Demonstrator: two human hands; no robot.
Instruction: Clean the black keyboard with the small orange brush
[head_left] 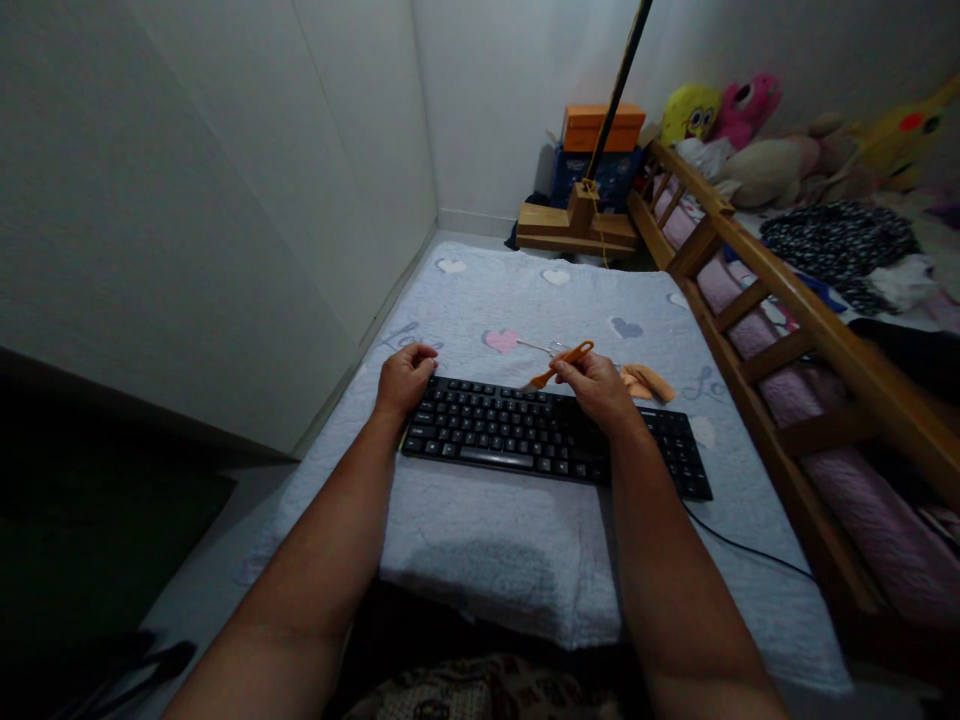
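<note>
A black keyboard (525, 435) lies on a pale blanket with heart prints (495, 540). My left hand (405, 378) rests curled on the keyboard's far left corner, gripping its edge. My right hand (596, 385) hovers over the keyboard's upper right part and pinches an orange-handled brush (559, 365), whose bristle end points down-left onto the keys. An orange cloth (645, 380) lies just right of my right hand, behind the keyboard. A thin metal tool (536, 347) lies on the blanket beyond the brush.
A wooden bed rail (772, 300) runs along the right, with plush toys (720, 110) and clothes behind it. A wooden stand with a pole (581, 220) and an orange box (600, 125) stand at the far wall. The keyboard's cable (750, 550) trails right. White walls close the left.
</note>
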